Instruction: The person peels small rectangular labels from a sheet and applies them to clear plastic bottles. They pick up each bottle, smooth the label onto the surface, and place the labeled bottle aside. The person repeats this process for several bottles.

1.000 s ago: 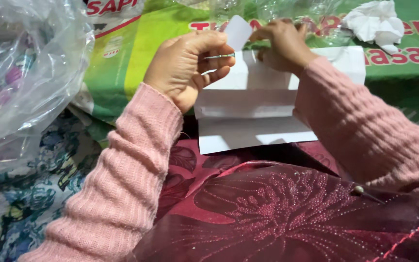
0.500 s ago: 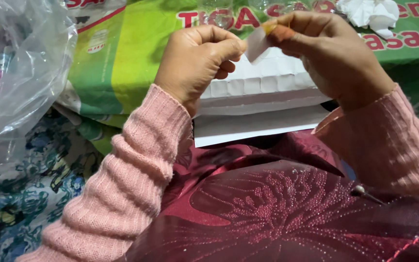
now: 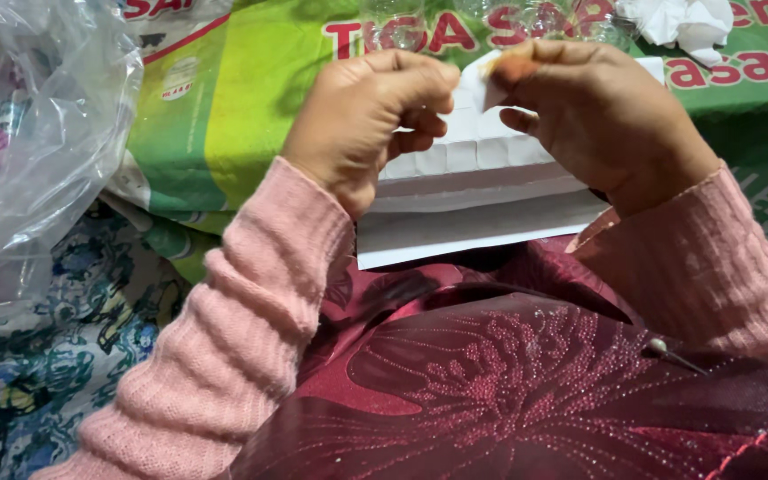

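The left hand [image 3: 366, 120] is curled into a loose fist, thumb and fingertips pinched together at the edge of a small white paper scrap [image 3: 482, 80]. The right hand [image 3: 602, 116] meets it from the other side, its thumb and forefinger closed on the same scrap, where a bit of orange shows at the fingertips. The scrap is held up between the two hands, just above the white sheet stack [image 3: 482, 204]; most of it is covered by fingers, so its long axis cannot be told.

The white sheet stack lies flat under the hands, its long side running left to right. Beneath and beyond the stack spreads a green printed sack [image 3: 251, 98]. Far left of the stack bulges a clear plastic bag [image 3: 37, 133]. Beyond the stack's right end sits crumpled white tissue [image 3: 682, 22]. Nearer than the stack lies dark red embroidered cloth [image 3: 508, 391], with a pin [image 3: 668, 353] stuck in it.
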